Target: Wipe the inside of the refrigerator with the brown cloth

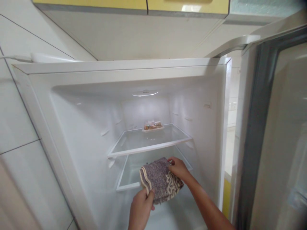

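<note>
A folded grey-purple cloth point(157, 179) with cream edging and a cream pattern is held up in front of the fridge shelves. My left hand point(141, 206) pinches its lower left edge, thumb on top. At the upper right corner, my right hand point(179, 168) grips the cloth with closed fingers. Behind the cloth lies the lower glass shelf point(130, 186), partly covered by it. Above that is the upper glass shelf point(151, 148), with white trim along its front.
A small wrapped food tray point(153, 126) sits at the back of the upper shelf. The fridge door point(263, 137) stands swung out on the right. Yellow cabinets point(187, 7) hang overhead, and a tiled wall point(19, 121) runs along the left.
</note>
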A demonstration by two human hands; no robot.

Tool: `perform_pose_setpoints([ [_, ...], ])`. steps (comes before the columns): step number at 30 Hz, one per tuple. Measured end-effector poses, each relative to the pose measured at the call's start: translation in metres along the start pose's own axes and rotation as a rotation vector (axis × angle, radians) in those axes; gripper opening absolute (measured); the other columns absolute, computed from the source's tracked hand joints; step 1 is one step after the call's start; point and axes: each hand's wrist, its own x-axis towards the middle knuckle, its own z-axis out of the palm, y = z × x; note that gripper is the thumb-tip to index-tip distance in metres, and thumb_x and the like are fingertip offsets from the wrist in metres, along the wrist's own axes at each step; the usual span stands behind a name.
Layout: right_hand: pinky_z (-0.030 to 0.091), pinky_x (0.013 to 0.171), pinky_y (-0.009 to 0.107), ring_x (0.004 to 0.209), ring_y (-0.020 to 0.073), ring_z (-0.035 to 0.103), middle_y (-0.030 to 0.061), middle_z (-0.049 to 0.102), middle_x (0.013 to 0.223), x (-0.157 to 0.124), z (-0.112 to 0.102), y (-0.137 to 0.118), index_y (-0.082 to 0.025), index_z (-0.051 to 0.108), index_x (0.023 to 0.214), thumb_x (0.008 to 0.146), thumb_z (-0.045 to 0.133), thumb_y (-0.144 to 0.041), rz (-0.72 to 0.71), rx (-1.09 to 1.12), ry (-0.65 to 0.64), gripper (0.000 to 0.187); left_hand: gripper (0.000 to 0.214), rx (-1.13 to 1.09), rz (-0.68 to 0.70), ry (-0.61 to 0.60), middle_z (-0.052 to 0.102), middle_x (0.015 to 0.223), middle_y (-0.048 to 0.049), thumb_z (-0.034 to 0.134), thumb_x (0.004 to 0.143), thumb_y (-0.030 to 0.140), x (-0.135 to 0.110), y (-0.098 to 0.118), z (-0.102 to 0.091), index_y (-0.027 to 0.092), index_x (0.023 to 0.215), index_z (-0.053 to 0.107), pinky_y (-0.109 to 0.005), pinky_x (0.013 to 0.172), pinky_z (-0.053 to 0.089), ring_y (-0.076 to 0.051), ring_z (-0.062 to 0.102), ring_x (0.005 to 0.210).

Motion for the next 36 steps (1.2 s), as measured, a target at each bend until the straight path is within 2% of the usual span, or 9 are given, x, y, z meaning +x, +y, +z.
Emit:
perform_pose_setpoints([
  [6,0.048,0.091,0.033,0.100,0.0236,0.068,0.0067,0.076,0.108,0.005,0.008,-0.005,-0.021,0.069,0.120,0.064,0.058,-0.014,-0.084,0.087,-0.111,0.057,0.018,-0.057,-0.012,-0.003,0.068,0.061,-0.0029,0.075,0.067,0.039,0.012,-0.008,-0.012,0.023,0.073,0.071,-0.035,0.067,0.049,-0.029,0.065,0.069],
  [9,0.045,0.103,0.032,0.117,0.0240,0.064,0.0083,0.072,0.125,0.011,0.012,-0.008,-0.017,0.070,0.122,0.059,0.058,-0.013,-0.103,0.183,-0.159,0.063,0.031,-0.163,0.021,0.033,0.071,0.068,-0.0022,0.075,0.061,0.036,0.020,-0.017,-0.010,0.022,0.089,0.073,-0.035,0.070,0.051,-0.028,0.066,0.075],
  [13,0.053,0.094,0.033,0.103,0.0197,0.071,0.0055,0.074,0.121,0.019,0.019,-0.014,-0.019,0.060,0.137,0.072,0.049,-0.018,-0.121,0.315,-0.182,0.065,0.050,-0.228,-0.067,0.162,0.071,0.071,-0.0026,0.072,0.059,0.044,0.028,-0.016,-0.013,0.020,0.103,0.071,-0.034,0.064,0.048,-0.025,0.063,0.070],
  [16,0.053,0.097,0.035,0.106,0.0192,0.071,0.0057,0.073,0.124,0.027,0.028,-0.013,-0.019,0.056,0.140,0.074,0.049,-0.016,-0.143,0.324,-0.136,0.066,0.047,-0.217,-0.065,0.274,0.071,0.075,-0.0026,0.068,0.059,0.047,0.029,-0.013,-0.017,0.021,0.098,0.069,-0.029,0.059,0.043,-0.023,0.061,0.071],
  [21,0.041,0.113,0.040,0.121,0.0255,0.064,0.0102,0.073,0.124,0.037,0.036,-0.001,-0.018,0.074,0.113,0.062,0.059,-0.006,-0.170,0.211,-0.004,0.055,0.033,0.086,-0.057,0.138,0.062,0.065,0.0006,0.055,0.072,0.044,0.018,-0.014,-0.019,0.021,0.095,0.062,-0.026,0.050,0.034,-0.018,0.055,0.058],
  [25,0.049,0.104,0.036,0.111,0.0230,0.069,0.0093,0.076,0.116,0.038,0.035,0.009,-0.018,0.074,0.112,0.067,0.064,-0.010,-0.190,0.184,0.079,0.046,0.030,0.594,0.172,0.319,0.068,0.089,-0.0090,0.043,0.086,0.039,0.008,0.004,-0.019,0.018,0.100,0.060,-0.039,0.078,0.052,-0.027,0.066,0.086],
  [27,0.054,0.096,0.033,0.101,0.0211,0.072,0.0073,0.078,0.107,0.038,0.033,0.014,-0.019,0.075,0.109,0.072,0.063,-0.014,-0.185,0.178,0.121,0.039,0.037,0.801,0.353,0.390,0.067,0.113,-0.0163,0.041,0.090,0.034,0.008,0.018,-0.009,0.014,0.113,0.060,-0.045,0.095,0.050,-0.031,0.063,0.109],
  [30,0.056,0.090,0.032,0.093,0.0200,0.073,0.0078,0.078,0.105,0.036,0.029,0.026,-0.019,0.075,0.108,0.080,0.058,-0.018,-0.163,0.152,0.220,0.033,0.049,1.001,0.520,0.306,0.056,0.144,-0.0178,0.044,0.092,0.036,0.019,0.036,0.022,0.017,0.135,0.056,-0.054,0.115,0.035,-0.034,0.047,0.137],
  [36,0.047,0.108,0.046,0.121,0.0282,0.063,0.0185,0.069,0.126,0.013,0.016,0.062,-0.008,0.067,0.123,0.093,0.039,-0.021,-0.120,0.049,0.469,0.043,0.101,1.198,0.349,0.152,0.038,0.158,-0.0287,0.061,0.070,0.077,0.053,0.042,0.092,0.019,0.151,0.042,-0.070,0.116,0.019,-0.052,0.032,0.146],
])
